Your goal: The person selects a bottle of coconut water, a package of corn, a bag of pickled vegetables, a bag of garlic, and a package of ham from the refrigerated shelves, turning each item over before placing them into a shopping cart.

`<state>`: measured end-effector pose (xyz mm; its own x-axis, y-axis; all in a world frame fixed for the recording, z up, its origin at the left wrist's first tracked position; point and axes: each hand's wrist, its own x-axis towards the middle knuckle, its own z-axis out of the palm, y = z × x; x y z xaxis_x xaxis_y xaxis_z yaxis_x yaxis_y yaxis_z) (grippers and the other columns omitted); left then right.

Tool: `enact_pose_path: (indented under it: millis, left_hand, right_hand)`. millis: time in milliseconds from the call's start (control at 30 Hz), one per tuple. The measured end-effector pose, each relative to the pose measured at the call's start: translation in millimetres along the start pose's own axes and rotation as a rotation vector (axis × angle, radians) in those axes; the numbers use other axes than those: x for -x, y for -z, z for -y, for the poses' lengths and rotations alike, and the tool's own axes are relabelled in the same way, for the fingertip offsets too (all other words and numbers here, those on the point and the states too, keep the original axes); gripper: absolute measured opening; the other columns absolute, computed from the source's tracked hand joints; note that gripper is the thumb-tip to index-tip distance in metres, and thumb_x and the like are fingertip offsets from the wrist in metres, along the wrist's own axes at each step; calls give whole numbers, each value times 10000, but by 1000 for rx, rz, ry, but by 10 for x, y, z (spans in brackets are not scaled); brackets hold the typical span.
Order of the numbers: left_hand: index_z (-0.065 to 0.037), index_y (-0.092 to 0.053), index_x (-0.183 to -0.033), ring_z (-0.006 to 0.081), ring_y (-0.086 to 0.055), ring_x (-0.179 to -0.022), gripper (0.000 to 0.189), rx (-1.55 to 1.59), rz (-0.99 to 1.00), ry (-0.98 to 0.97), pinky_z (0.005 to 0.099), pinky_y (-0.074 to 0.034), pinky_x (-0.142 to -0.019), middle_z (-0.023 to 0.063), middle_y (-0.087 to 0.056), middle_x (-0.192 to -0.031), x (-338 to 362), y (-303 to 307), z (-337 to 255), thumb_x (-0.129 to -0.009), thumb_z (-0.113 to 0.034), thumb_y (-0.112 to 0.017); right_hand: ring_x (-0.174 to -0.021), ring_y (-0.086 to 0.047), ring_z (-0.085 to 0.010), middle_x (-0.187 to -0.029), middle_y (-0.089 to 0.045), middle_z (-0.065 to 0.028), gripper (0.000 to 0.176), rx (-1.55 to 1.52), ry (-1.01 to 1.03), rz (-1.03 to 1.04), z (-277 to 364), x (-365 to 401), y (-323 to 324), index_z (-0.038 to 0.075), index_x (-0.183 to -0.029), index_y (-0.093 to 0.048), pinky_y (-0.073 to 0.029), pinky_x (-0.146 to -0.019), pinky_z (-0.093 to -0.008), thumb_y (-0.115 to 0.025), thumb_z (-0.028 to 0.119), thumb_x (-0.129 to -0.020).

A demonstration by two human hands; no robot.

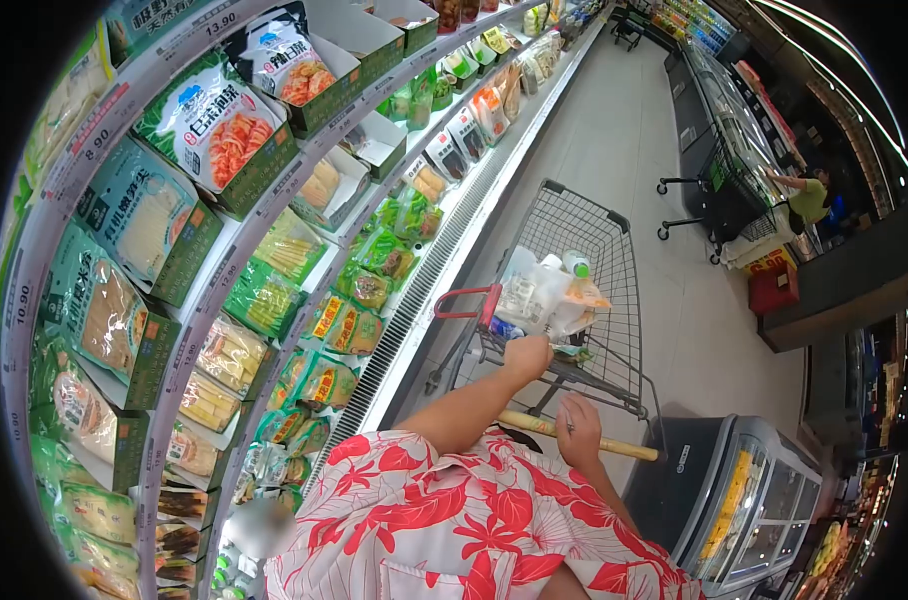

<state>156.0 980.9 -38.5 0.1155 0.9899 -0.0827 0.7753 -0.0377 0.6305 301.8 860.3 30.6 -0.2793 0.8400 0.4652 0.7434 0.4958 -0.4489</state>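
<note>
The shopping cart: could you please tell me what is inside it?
The shopping cart holds whitish plastic packaging, a green-topped item and an orange-and-white packet. Anything beneath them is covered; the left hand blocks part of the near end.

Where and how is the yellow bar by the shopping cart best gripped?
Probably on the bare stretches of the yellow bar either side of the right hand, coming from above and from the floral shirt's side, wrapping around it: it looks straight, slim and rounded, and runs crosswise there.
</note>
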Motion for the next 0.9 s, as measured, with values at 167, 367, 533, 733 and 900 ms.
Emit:
enact_pose_path:
  millis: [167, 367, 533, 733, 900]
  left_hand:
    - [-75, -653, -844, 354, -676, -717, 247, -27, 26, 14, 485, -530, -647, 190, -676, -773, -691, -56, -32, -854, -276, -510]
    - [-47, -679, -881, 362, -667, -867, 234, 145, 40, 188, 467, -526, -750, 209, -680, -924, -1523, 63, -125, -810, -237, -563]
    - [-33, -666, -928, 369, -644, -874, 219, 345, -259, 6, 429, -502, -796, 196, -673, -905, -1934, 446, 58, -776, -178, -605]
    - [30, -644, -986, 174, -634, -818, 216, 518, -852, 357, 312, -495, -752, 117, -690, -898, -1821, 1792, 872, -869, -126, -551]
    - [35, -586, -1061, 132, -609, -787, 249, 823, -957, 613, 235, -488, -674, 86, -651, -909, -1469, 2306, 1932, -870, -123, -558]
  right_hand:
    - [-676, -590, -314, -735, -616, -106, 143, 191, -76, 86, -534, -273, -227, 51, -736, -619, -462, -612, -437, -586, 159, -824]
    - [-682, -596, -340, -733, -616, -141, 265, 238, -165, 321, -986, -1014, -310, 60, -728, -616, -459, -617, -464, -512, 232, -900]
    - [-749, -603, -408, -793, -623, -204, 380, 8, -131, 698, -1284, -1633, -278, 46, -833, -610, -460, -676, -500, -387, 312, -986]
    - [-784, -613, -427, -841, -636, -228, 397, -91, -17, 894, -1641, -2417, -549, 18, -922, -563, -476, -705, -506, -417, 385, -966]
    - [-795, -607, -440, -822, -629, -243, 409, -204, -48, 994, -1823, -2917, -625, 18, -950, -524, -467, -697, -513, -509, 425, -915]
